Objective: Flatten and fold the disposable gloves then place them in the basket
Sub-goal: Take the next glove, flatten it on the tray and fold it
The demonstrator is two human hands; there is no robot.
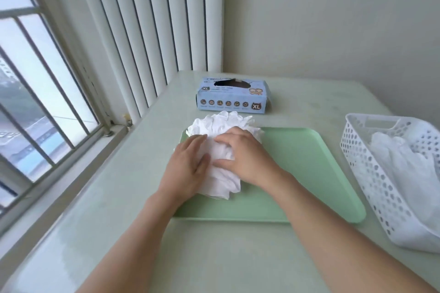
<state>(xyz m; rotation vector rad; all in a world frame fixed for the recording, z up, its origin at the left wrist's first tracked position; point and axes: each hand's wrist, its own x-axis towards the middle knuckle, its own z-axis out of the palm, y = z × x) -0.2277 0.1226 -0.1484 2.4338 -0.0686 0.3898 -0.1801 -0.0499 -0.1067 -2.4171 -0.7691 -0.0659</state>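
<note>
A heap of white disposable gloves (221, 126) lies at the left end of a green tray (309, 169). My left hand (188, 164) lies flat on the left side of the heap, fingers straight and pointing away from me. My right hand (242, 154) presses down on the middle of the heap, its fingers bent over the crumpled gloves and its thumb stretched toward my left hand. A white perforated basket (371, 173) stands to the right of the tray with white gloves (404, 169) lying inside it.
A blue XL glove box (232, 97) stands behind the tray, its top slot torn open. The pale green table (214, 257) meets a window sill and barred window on the left, vertical blinds at the back, and a wall on the right.
</note>
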